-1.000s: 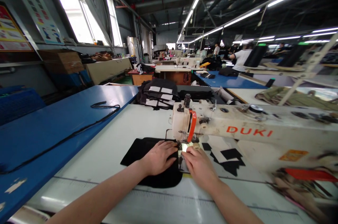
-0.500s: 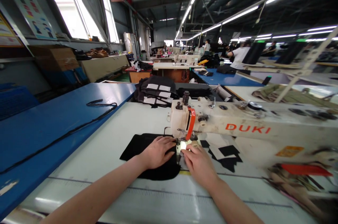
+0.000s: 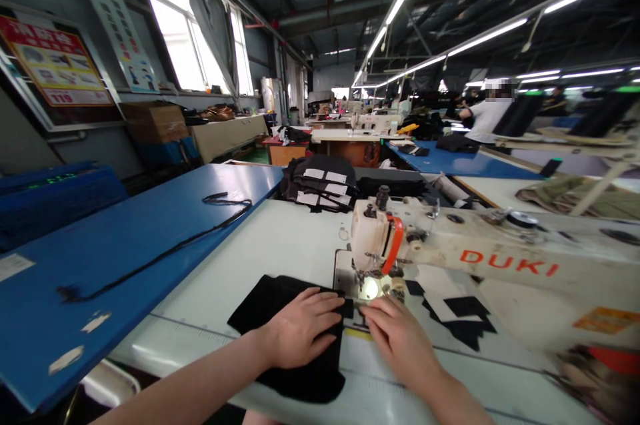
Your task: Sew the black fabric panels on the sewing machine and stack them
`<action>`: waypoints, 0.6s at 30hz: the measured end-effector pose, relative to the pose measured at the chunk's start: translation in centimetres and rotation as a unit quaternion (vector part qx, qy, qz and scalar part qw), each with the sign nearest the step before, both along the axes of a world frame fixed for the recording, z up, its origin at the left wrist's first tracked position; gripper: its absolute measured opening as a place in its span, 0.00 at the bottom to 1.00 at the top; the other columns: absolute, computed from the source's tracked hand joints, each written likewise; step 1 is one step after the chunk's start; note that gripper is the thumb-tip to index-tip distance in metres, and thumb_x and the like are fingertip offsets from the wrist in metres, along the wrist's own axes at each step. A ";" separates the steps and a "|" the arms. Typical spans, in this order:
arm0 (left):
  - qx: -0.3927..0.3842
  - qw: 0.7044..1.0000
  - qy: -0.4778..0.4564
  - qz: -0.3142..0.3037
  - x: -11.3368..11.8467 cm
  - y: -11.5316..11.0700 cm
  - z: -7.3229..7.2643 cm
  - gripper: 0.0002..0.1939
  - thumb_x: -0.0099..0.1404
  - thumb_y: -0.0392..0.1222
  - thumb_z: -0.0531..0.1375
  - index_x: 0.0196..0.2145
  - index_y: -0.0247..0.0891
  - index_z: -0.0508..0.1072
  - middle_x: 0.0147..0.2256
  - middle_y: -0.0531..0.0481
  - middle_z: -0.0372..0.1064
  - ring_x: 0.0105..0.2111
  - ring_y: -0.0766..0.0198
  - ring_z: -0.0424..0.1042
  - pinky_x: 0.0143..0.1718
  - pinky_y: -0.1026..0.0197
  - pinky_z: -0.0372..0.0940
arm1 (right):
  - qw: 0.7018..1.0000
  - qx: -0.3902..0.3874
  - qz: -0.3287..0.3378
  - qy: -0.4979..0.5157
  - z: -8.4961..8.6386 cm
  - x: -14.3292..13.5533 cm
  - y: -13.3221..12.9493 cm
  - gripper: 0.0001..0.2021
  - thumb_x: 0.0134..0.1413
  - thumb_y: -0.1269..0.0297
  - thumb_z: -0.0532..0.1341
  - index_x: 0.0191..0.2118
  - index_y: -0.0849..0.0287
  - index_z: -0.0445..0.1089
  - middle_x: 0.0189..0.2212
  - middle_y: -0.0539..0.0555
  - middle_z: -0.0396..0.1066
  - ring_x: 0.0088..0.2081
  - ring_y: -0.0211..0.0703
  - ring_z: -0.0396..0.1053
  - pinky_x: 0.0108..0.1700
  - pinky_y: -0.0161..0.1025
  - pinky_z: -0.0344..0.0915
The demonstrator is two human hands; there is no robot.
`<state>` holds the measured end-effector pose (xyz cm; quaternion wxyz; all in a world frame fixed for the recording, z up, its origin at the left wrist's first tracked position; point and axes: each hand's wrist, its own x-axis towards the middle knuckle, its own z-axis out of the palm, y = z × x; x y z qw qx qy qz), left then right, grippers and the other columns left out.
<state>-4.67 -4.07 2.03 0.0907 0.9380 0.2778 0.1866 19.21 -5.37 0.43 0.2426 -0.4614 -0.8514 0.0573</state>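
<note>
A black fabric piece point(image 3: 265, 308) with rounded corners lies on the pale sewing table point(image 3: 295, 238), in front and to the left of the machine's needle area. My left hand point(image 3: 305, 325) rests on it palm down with its fingers stretched out. A small black patch point(image 3: 349, 308) shows by those fingertips. My right hand point(image 3: 395, 328) is just in front of the lit presser foot area of the white sewing machine point(image 3: 450, 238). Its thumb and forefinger are drawn together; what they may hold is too small to make out.
Black scraps point(image 3: 467, 307) and a white strip lie right of the needle. Behind the machine is a pile of black pieces point(image 3: 320, 178) with white labels. A blue table point(image 3: 165, 211) on the left carries a black cord point(image 3: 200, 233). A person in white point(image 3: 490, 119) stands farther back.
The black fabric has come away from the needle toward me and to the left, with my left hand on it. My right hand has drawn slightly nearer. The view has turned left.
</note>
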 end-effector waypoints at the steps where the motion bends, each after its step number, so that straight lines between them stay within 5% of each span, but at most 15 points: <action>1: 0.015 1.000 -0.015 0.012 -0.4 -0.8 0.2 0.16 0.65 0.40 0.53 0.51 0.40 0.66 0.57 0.45 0.60 0.57 0.56 0.58 0.59 0.49 0.50 | 1.000 -0.012 0.012 0.004 0.1 -0.6 -0.6 0.12 0.59 0.72 0.51 0.43 0.57 0.70 0.36 0.54 0.66 0.40 0.44 0.63 0.43 0.44 0.63; 3: 0.023 0.992 -0.060 0.107 -0.7 -1.8 0.7 0.15 0.65 0.41 0.53 0.49 0.39 0.66 0.54 0.43 0.62 0.54 0.55 0.61 0.57 0.50 0.53 | 0.999 -0.029 0.024 0.010 0.3 -1.7 -1.7 0.13 0.59 0.72 0.52 0.45 0.56 0.69 0.38 0.55 0.66 0.42 0.45 0.63 0.45 0.45 0.63; 6: -0.063 0.946 -0.092 0.305 -0.1 -2.2 0.9 0.18 0.62 0.50 0.57 0.45 0.37 0.67 0.44 0.42 0.67 0.45 0.54 0.67 0.47 0.53 0.63 | 0.999 -0.034 0.017 0.018 0.4 -2.9 -2.7 0.14 0.58 0.73 0.52 0.47 0.56 0.68 0.41 0.55 0.66 0.45 0.47 0.62 0.47 0.47 0.63; 8: -0.121 0.927 -0.063 0.350 0.8 -1.9 0.6 0.19 0.57 0.52 0.60 0.40 0.36 0.68 0.40 0.43 0.68 0.41 0.53 0.68 0.43 0.54 0.64 | 0.999 -0.031 0.018 0.022 0.4 -3.2 -3.1 0.14 0.58 0.73 0.53 0.47 0.56 0.69 0.42 0.56 0.66 0.45 0.47 0.62 0.48 0.49 0.63; 13: -0.209 0.930 -0.029 0.300 2.0 -0.7 1.1 0.06 0.56 0.37 0.58 0.33 0.37 0.70 0.34 0.48 0.69 0.38 0.57 0.69 0.40 0.59 0.61 | 0.996 -0.033 0.043 0.070 0.2 -2.3 -4.1 0.15 0.57 0.75 0.52 0.45 0.55 0.70 0.41 0.55 0.68 0.46 0.46 0.64 0.49 0.46 0.64; 16: -0.315 0.914 -0.147 0.208 0.5 -1.3 4.0 0.04 0.55 0.37 0.58 0.31 0.37 0.69 0.37 0.48 0.70 0.38 0.59 0.69 0.41 0.60 0.61 | 0.989 -0.042 0.033 0.141 0.0 -0.9 -5.2 0.14 0.59 0.72 0.50 0.44 0.55 0.69 0.42 0.55 0.68 0.46 0.44 0.65 0.47 0.42 0.65; 18: -0.444 0.852 -0.252 0.116 -1.1 -2.3 7.0 0.05 0.54 0.37 0.59 0.31 0.37 0.68 0.43 0.47 0.70 0.43 0.58 0.68 0.45 0.60 0.60 | 0.982 -0.043 -0.003 0.186 0.5 -0.3 -5.9 0.14 0.60 0.69 0.50 0.49 0.54 0.66 0.47 0.56 0.66 0.50 0.45 0.63 0.51 0.44 0.63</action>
